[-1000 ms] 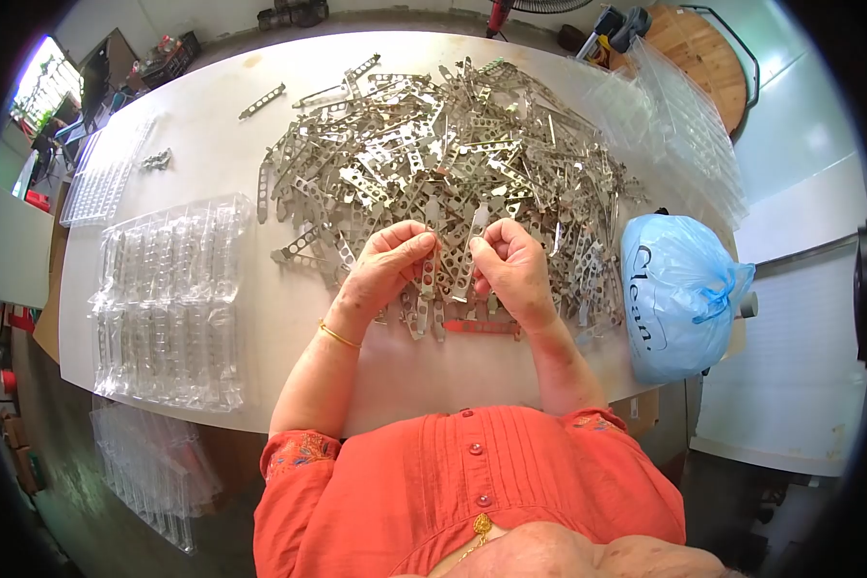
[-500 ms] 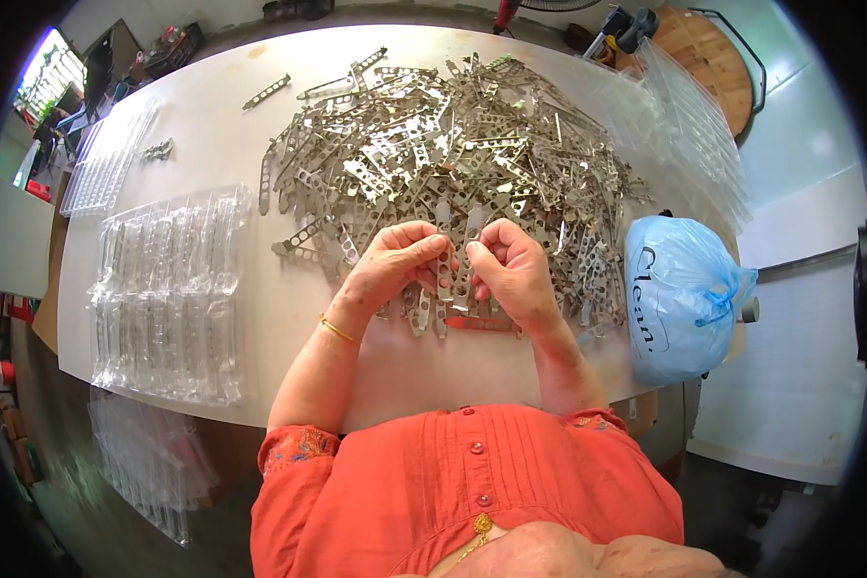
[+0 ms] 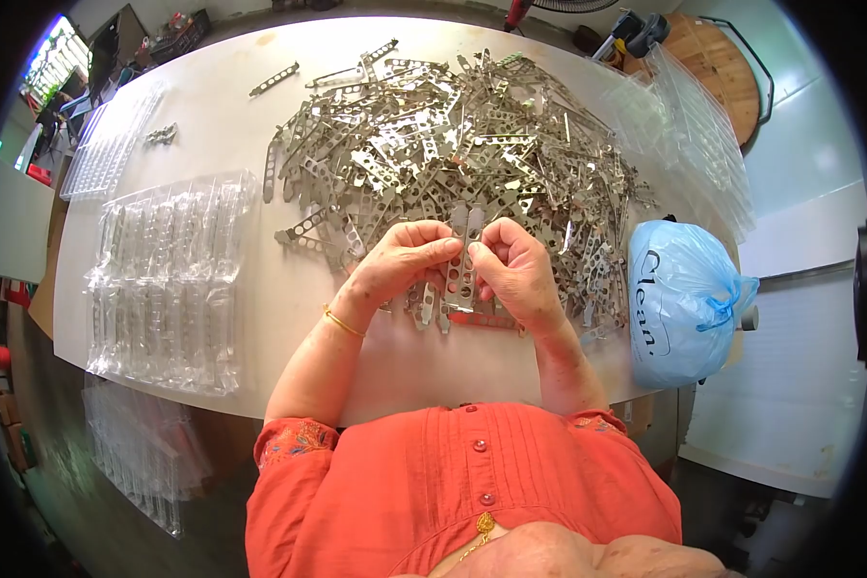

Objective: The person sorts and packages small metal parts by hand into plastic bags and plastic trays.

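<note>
My left hand point(image 3: 412, 255) is closed, thumb and fingers pinching a narrow metal bracket point(image 3: 459, 218) with round holes. Right beside it, my right hand point(image 3: 516, 272) pinches a second metal bracket point(image 3: 475, 223) of similar shape. Both brackets stand nearly parallel, close together, their rounded ends pointing away from me. Whether they touch is hard to make out. Beyond and around my hands spreads a large heap of loose metal brackets point(image 3: 405, 135). A red strip-like object point(image 3: 486, 319) lies just below my right fingers, partly covered.
Left on the table point(image 3: 299, 356) lies a clear plastic tray point(image 3: 169, 284) in wrapping, with another clear tray point(image 3: 111, 144) behind it. To the right sits a blue plastic bag point(image 3: 689, 303) marked "Clean.". Stacked clear trays point(image 3: 698, 135) lean at the back right.
The two brackets have come closer together and line up side by side between my hands. The whole view has shifted slightly.
</note>
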A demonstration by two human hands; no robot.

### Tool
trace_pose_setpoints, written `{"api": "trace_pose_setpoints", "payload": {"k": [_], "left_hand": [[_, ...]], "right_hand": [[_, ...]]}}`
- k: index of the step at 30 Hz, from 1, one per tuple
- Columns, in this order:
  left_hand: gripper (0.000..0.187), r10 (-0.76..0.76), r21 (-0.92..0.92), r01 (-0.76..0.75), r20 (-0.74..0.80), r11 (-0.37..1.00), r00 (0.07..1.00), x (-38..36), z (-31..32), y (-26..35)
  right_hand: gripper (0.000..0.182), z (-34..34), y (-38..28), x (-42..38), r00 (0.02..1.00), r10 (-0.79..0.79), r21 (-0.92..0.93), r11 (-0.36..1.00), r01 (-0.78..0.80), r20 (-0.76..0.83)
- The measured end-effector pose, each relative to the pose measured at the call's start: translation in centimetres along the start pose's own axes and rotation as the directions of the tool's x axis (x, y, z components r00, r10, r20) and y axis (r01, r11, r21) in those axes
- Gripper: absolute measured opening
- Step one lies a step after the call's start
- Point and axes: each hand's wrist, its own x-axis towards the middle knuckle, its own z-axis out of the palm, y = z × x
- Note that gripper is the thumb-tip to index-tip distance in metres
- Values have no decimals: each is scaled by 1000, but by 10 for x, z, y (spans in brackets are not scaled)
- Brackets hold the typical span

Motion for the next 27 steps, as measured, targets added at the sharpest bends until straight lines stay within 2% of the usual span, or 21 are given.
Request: {"api": "trace_pose_setpoints", "payload": {"k": [27], "left_hand": [[19,2,11,-2,23,1000,1000,0,-2,0]], "right_hand": [[10,-1,3,1,999,1,6,1000,-2,39]]}}
